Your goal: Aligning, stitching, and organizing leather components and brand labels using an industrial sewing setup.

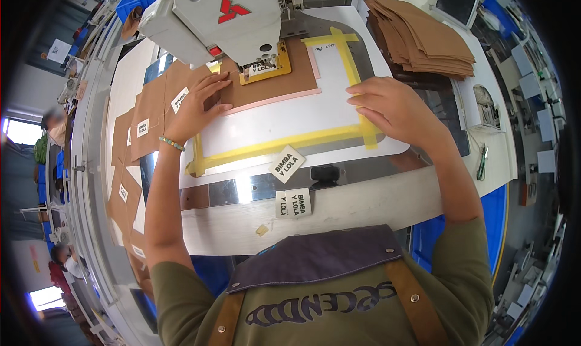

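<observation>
A brown fabric panel (260,93) lies on a white template sheet (272,117) edged with yellow tape (284,144). Over the panel, the white sewing machine head (224,19) reaches down to a yellow clamp frame (279,71) around a white label. My left hand (196,107) rests at the panel's left edge, fingers spread and thumb apart. Across the sheet, my right hand (393,108) touches the taped right border with its fingers stretched out. Neither hand appears to grip anything.
Brown panels with white labels (143,128) overlap on the left. Loose labels (287,164) lie near the front edge beside a small black object (325,174). At the back right stand a stack of brown panels (423,40) and a screen (457,2); thread snips (482,163) lie farther right.
</observation>
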Demonstrator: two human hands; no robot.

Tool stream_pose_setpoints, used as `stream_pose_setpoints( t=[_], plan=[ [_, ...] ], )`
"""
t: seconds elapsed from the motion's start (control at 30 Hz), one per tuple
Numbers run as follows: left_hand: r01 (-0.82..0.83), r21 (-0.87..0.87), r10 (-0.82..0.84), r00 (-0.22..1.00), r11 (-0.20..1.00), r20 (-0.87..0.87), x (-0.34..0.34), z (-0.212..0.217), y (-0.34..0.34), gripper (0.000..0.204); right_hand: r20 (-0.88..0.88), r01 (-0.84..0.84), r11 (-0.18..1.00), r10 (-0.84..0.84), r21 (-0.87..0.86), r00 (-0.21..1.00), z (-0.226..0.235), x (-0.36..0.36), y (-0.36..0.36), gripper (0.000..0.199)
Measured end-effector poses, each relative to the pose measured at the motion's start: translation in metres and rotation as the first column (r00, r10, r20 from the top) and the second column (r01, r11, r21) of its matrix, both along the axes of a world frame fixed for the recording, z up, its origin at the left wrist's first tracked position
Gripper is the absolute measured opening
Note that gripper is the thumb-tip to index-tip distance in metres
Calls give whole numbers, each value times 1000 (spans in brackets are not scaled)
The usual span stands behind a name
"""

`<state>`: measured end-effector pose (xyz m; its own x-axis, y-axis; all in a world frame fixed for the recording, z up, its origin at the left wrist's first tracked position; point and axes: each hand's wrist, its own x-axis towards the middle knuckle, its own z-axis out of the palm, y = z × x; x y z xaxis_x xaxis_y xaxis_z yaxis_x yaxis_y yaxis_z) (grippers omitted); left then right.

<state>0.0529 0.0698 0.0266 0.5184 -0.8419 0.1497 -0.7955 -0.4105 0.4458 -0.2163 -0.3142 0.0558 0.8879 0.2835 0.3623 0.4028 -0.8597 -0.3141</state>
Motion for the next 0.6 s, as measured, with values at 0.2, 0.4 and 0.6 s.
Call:
stream_pose_setpoints(
  t=[0.2,0.4,0.6],
  plan=[
    [-34,-61,32,999,998,-33,-1,-9,-1,57,89,-55,978,74,-199,993,0,41,25,21],
    [-12,-87,21,994,996,107,-32,-14,-24,45,110,-22,970,50,-241,993,-12,51,50,18],
    [90,-214,-28,961,973,276,-43,-19,-45,25,57,67,956,-52,-286,997,-13,44,46,21]
  ],
)
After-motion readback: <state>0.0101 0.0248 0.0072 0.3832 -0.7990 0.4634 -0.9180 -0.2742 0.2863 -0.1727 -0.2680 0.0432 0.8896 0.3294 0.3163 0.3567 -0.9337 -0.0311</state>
